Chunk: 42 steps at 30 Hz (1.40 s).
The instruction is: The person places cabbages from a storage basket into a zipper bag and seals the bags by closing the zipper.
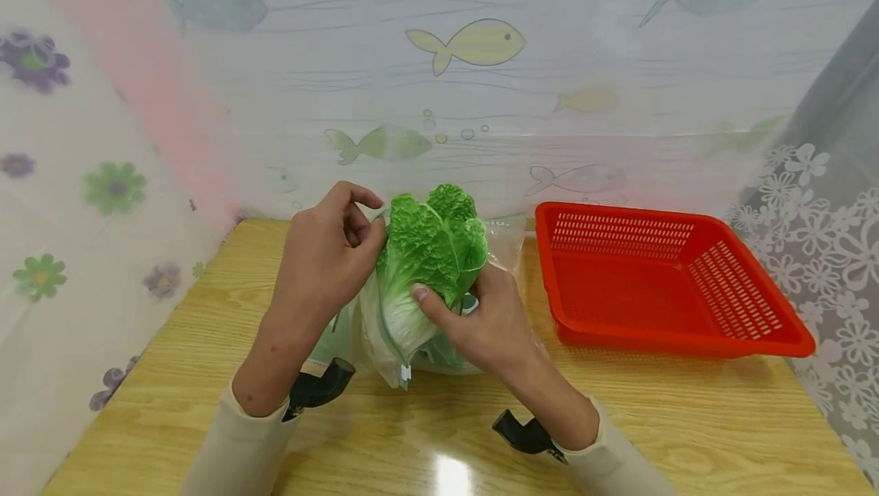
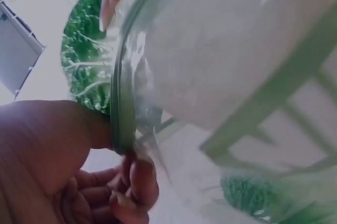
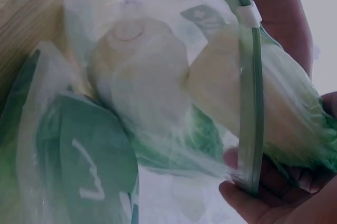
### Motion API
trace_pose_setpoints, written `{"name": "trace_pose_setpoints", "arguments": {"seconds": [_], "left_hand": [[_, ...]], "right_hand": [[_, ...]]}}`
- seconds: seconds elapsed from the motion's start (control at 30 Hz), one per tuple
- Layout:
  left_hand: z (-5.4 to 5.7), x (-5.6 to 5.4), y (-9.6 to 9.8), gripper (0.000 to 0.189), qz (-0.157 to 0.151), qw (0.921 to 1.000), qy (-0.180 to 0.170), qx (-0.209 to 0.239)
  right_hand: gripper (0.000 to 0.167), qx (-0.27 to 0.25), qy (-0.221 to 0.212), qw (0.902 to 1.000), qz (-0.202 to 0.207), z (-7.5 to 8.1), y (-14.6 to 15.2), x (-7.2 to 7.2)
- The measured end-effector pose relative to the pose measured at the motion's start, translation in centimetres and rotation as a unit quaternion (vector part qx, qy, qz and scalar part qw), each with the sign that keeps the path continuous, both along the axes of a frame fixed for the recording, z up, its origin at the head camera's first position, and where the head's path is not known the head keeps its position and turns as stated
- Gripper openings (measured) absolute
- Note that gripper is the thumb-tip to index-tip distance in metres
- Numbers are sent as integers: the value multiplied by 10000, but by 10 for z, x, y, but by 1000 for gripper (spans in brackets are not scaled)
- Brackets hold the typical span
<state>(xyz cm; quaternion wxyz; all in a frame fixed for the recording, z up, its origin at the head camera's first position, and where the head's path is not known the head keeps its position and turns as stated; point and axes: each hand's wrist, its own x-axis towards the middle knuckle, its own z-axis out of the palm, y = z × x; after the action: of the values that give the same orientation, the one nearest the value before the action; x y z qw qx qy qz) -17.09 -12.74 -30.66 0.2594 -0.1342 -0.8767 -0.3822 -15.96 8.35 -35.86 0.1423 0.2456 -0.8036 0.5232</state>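
Observation:
A green-and-white napa cabbage (image 1: 433, 248) stands leaf end up, its white base in the mouth of a clear zip bag (image 1: 371, 320). My right hand (image 1: 491, 317) grips the cabbage, thumb across its front and the other fingers mostly hidden behind. At the bag's green zip strip (image 2: 120, 87), my left hand (image 1: 330, 240) pinches the rim between thumb and fingers. The right wrist view shows a white slider (image 3: 249, 16) at one end of the strip. Inside the bag lies another cabbage (image 3: 139, 66), its pale base showing through the film.
A red slotted basket (image 1: 632, 343) sits on the wooden table (image 1: 618, 420) to the right. Another bag with a green printed panel (image 3: 89, 155) lies beside the one in hand. Behind the table hangs a curtain with fish prints (image 1: 481, 42).

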Motion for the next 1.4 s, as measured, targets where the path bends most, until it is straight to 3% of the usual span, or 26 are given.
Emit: {"name": "trace_pose_setpoints", "arguments": {"seconds": [0.1,0.2,0.3,0.37,0.47,0.53,0.63,0.87,1.07,1.23,1.4], "left_hand": [[-2,-3,-2,20,202,9996,-56,-205],[-3,-5,-3,23,180,9997,117,-106],[-2,-4,-2,13,-179,9989,352,232],[-1,-2,0,7,-579,9963,444,453],[1,1,5,5,-1063,9912,580,532],[3,3,8,5,-1170,9892,714,520],[4,5,11,5,-1084,9897,823,446],[5,10,15,5,-907,9922,800,313],[4,7,22,7,-846,9910,790,669],[1,4,26,8,-914,9909,537,830],[3,5,21,6,-934,9945,-62,478]], "right_hand": [[37,48,295,9994,194,-1,-1,1],[38,137,630,9969,452,0,-1,1],[36,275,864,9942,583,1,0,1],[35,405,883,9934,614,3,1,2],[35,603,792,9933,584,6,4,2],[36,659,679,9942,506,7,6,2],[35,632,502,9963,299,8,7,1],[32,876,816,9918,-445,9,5,-2],[33,1487,658,9830,-850,20,-2,4],[43,2132,1065,9683,-755,22,-5,8],[44,2405,1220,9627,-227,22,1,7]]}}
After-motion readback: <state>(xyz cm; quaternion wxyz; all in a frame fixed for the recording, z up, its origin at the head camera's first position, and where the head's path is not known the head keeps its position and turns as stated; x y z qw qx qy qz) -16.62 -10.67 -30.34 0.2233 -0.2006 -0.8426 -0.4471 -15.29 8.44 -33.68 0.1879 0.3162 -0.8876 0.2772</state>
